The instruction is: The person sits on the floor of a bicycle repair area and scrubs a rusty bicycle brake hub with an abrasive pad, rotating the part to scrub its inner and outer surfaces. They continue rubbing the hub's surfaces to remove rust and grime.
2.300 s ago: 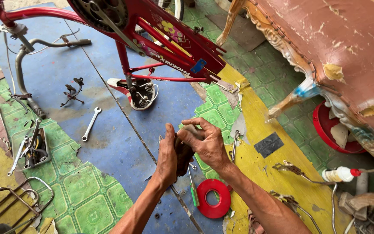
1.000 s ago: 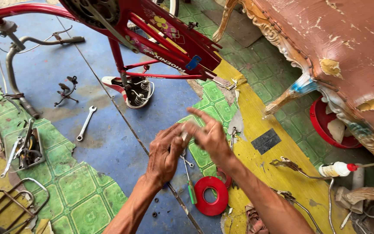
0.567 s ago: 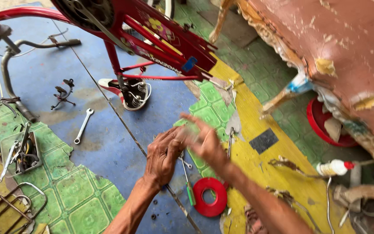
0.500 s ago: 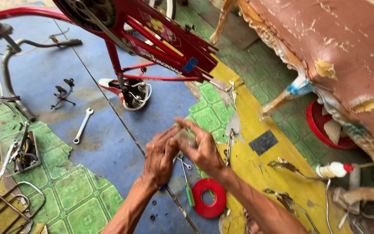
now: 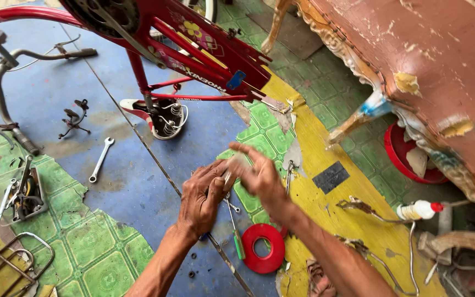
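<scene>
Both hands meet over the floor (image 5: 138, 187): the left hand (image 5: 202, 201) has a closed grip on a small blurry part, and the right hand (image 5: 259, 176) touches it with fingers spread, above a red tape roll (image 5: 263, 247).

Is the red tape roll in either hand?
No, the red tape roll lies on the floor below the left hand and right hand, touching neither.

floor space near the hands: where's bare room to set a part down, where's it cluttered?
Bare: blue floor between wrench, bike saddle and left hand; yellow strip above the dark plate. Crowded: screwdriver and red tape roll below the hands; tool tray far left.
</scene>
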`<state>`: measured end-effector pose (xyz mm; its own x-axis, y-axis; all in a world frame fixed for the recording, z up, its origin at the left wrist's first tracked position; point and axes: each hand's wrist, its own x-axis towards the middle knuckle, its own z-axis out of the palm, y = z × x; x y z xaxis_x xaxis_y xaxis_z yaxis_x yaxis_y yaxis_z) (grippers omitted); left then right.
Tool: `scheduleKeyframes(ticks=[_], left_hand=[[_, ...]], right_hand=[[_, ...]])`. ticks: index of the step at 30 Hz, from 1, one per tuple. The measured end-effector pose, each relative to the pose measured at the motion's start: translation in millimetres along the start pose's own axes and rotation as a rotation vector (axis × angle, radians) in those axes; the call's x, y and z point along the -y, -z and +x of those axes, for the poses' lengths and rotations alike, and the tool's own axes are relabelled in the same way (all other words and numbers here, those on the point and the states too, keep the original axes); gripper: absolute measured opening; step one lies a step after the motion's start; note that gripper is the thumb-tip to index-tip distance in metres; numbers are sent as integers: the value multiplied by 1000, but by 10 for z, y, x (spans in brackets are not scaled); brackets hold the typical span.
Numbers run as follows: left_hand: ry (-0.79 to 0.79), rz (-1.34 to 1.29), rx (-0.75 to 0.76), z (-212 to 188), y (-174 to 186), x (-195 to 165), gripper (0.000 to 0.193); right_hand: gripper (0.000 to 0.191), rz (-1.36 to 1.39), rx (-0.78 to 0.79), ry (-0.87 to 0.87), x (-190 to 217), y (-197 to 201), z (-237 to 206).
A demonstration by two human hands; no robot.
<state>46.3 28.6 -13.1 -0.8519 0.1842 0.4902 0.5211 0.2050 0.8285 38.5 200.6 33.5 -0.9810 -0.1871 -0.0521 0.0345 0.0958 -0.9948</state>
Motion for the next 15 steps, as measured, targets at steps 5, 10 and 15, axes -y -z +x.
scheduleKeyframes(ticks=[5,10,15], left_hand=[[152,3,12,-7,-18,2,54],[45,-17,-14,-14,-13,10,55],[121,-44,-6,-22,-27,-15,55]], right_hand=[[71,-65,-33,11,18,-25,-24],[69,-43,16,136,-23,-18,-2],[68,-11,-102,5,6,-20,-6]])
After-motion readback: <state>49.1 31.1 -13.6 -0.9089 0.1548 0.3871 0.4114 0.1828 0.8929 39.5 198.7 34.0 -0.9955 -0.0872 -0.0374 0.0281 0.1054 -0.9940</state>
